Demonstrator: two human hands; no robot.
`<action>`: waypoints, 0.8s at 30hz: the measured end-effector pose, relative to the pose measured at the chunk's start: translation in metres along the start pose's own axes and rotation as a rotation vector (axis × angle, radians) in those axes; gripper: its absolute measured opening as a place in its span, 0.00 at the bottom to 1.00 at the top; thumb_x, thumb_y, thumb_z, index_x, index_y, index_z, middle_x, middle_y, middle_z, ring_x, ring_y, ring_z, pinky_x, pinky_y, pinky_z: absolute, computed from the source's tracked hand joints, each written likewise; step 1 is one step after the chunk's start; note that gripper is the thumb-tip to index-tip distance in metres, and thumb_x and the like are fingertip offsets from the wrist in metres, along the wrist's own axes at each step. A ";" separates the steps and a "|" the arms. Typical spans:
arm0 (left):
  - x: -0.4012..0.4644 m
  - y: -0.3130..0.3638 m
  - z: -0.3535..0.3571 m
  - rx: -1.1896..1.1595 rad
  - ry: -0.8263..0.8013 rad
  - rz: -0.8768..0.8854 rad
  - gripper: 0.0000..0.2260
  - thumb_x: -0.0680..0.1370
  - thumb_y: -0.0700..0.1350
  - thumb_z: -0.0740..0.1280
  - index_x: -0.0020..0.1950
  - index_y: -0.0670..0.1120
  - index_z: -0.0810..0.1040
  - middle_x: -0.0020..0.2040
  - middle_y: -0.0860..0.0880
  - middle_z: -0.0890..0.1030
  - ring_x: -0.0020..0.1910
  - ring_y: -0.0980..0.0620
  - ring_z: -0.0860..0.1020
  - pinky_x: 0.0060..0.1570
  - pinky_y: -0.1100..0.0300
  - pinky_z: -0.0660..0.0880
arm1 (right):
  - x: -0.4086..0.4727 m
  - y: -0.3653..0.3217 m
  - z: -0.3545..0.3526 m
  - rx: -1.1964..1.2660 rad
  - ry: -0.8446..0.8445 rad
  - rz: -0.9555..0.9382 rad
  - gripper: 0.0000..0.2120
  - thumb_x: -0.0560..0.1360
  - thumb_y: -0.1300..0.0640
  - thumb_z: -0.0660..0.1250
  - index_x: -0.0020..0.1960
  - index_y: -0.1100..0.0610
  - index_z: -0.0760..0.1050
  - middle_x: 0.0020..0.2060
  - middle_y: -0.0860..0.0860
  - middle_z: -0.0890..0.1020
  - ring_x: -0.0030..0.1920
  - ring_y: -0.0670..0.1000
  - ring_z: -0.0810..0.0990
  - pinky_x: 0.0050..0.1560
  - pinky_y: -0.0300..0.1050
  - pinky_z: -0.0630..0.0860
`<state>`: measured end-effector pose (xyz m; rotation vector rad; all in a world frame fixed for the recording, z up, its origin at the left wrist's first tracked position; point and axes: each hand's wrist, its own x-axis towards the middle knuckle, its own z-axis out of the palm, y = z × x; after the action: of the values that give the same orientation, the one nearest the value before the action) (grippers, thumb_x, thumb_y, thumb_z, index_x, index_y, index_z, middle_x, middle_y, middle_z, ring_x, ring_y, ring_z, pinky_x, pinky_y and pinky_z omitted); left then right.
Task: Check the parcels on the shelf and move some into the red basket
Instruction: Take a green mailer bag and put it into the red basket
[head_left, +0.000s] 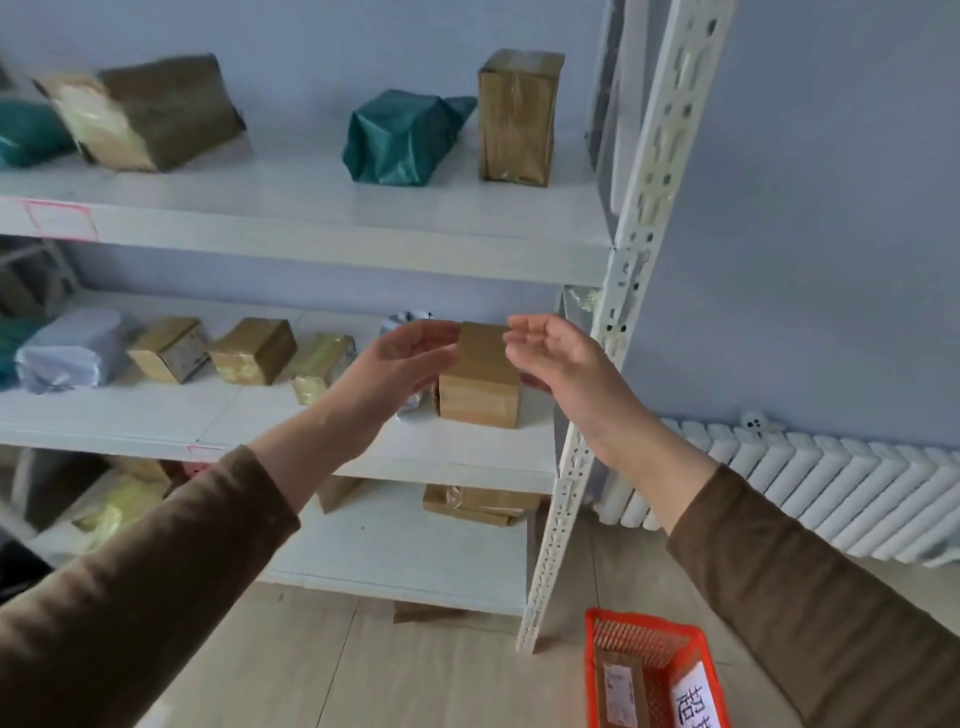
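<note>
A brown taped cardboard parcel (480, 382) stands at the right end of the middle shelf (156, 415). My left hand (402, 358) is open just left of its top, fingertips near the box's upper corner. My right hand (558, 358) is open just right of it, fingers curled toward the box. Neither hand clearly grips the parcel. The red basket (649, 670) sits on the floor at the lower right, with a flat labelled brown parcel (618, 686) inside.
The top shelf holds a green bag parcel (400, 137), a tall brown box (517, 117) and a tilted brown box (150, 111). Several small parcels line the middle shelf's left. A white perforated upright (597, 364) stands beside my right wrist. A radiator (831, 488) runs along the right wall.
</note>
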<state>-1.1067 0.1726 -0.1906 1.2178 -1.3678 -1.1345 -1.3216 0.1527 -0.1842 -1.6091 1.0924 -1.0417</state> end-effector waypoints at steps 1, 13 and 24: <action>0.003 0.005 -0.011 0.017 -0.002 0.022 0.13 0.82 0.42 0.69 0.66 0.50 0.81 0.59 0.53 0.84 0.55 0.59 0.81 0.63 0.62 0.72 | 0.006 -0.006 0.005 -0.004 0.001 -0.009 0.17 0.81 0.58 0.69 0.69 0.55 0.76 0.61 0.51 0.82 0.58 0.43 0.81 0.53 0.29 0.77; 0.103 0.069 -0.097 0.124 0.232 0.324 0.13 0.81 0.46 0.72 0.65 0.52 0.79 0.65 0.54 0.81 0.67 0.56 0.77 0.68 0.59 0.71 | 0.130 -0.067 0.027 -0.025 0.051 -0.110 0.24 0.82 0.55 0.68 0.77 0.52 0.69 0.70 0.48 0.76 0.65 0.44 0.78 0.69 0.47 0.76; 0.246 0.096 -0.167 -0.103 0.203 -0.004 0.35 0.81 0.57 0.69 0.84 0.52 0.58 0.81 0.48 0.64 0.80 0.45 0.64 0.78 0.48 0.60 | 0.283 -0.096 0.075 0.126 0.134 0.080 0.42 0.78 0.40 0.70 0.84 0.49 0.53 0.81 0.50 0.62 0.79 0.55 0.63 0.79 0.57 0.62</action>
<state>-0.9655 -0.0731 -0.0587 1.2258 -1.1417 -1.0408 -1.1598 -0.0825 -0.0676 -1.4010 1.1468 -1.1555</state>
